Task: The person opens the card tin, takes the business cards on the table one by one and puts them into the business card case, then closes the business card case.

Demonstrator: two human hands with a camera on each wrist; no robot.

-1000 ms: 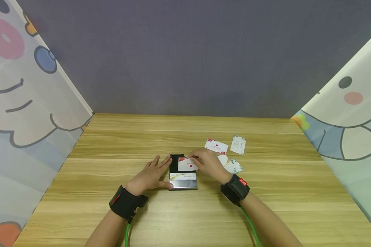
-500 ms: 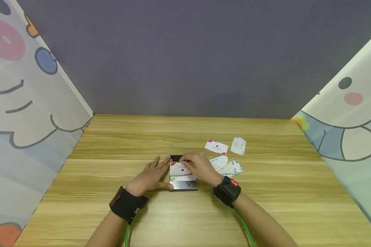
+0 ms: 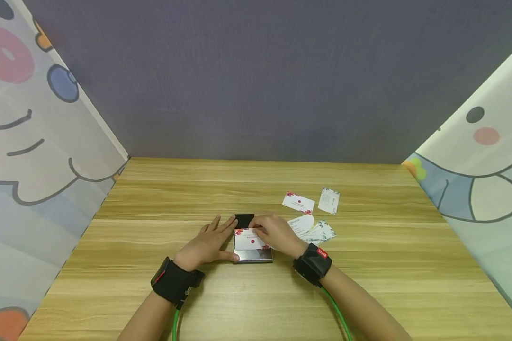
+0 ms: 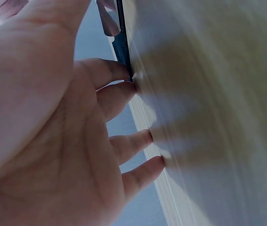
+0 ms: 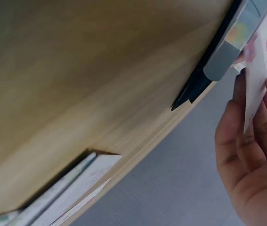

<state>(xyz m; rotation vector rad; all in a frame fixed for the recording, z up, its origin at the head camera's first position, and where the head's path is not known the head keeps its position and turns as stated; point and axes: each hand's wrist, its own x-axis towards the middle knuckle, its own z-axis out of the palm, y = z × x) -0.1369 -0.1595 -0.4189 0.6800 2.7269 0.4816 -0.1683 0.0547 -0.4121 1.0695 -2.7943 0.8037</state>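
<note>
A flat business card case (image 3: 256, 256) lies opened on the wooden table, its black part (image 3: 243, 220) at the far side and its shiny silver part nearer. My right hand (image 3: 278, 235) pinches a white business card with red flowers (image 3: 246, 240) between thumb and fingers. In the head view the card's near edge overlaps the silver part. The right wrist view shows the card (image 5: 260, 70) tilted over the case (image 5: 222, 60). With fingers spread, my left hand (image 3: 206, 242) rests along the case's left side. Thumb and fingertips (image 4: 124, 70) touch the case's edge.
Right of the case lie more business cards: a red-flowered one (image 3: 298, 202), a green-leafed one (image 3: 328, 200), and a nearer overlapping group (image 3: 321, 231) partly behind the right hand. A grey panel (image 3: 256, 80) stands behind the table, with cartoon-printed sheets at both sides.
My right hand has carried the red-flowered card left and then nearer, over the case. It now covers the yellow-swirled card seen there before. My left hand has stayed in place.
</note>
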